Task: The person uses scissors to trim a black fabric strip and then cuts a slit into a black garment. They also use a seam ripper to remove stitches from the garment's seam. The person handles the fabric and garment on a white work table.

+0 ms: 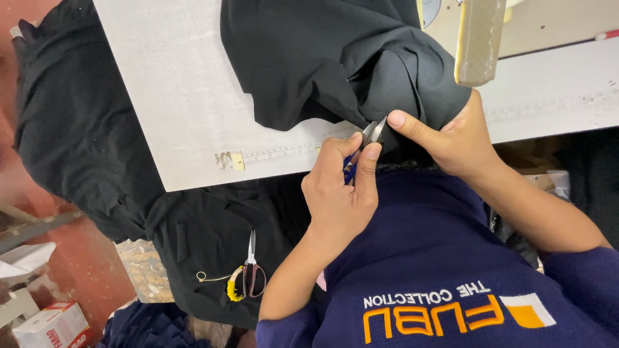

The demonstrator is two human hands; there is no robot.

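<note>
Head view: white table (187, 96) over a red floor (97, 283). Left hand (338, 190) pinches one thread snips (373, 134) against black cloth (335, 58); right hand (454, 138) pinches that cloth just beside the blades. Below the grip, one scissors (251, 270) lies on dark fabric (84, 129).

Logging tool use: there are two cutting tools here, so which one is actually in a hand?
The small thread snips, pinched in the left hand at the black fabric. The larger scissors lie untouched lower down.
</note>
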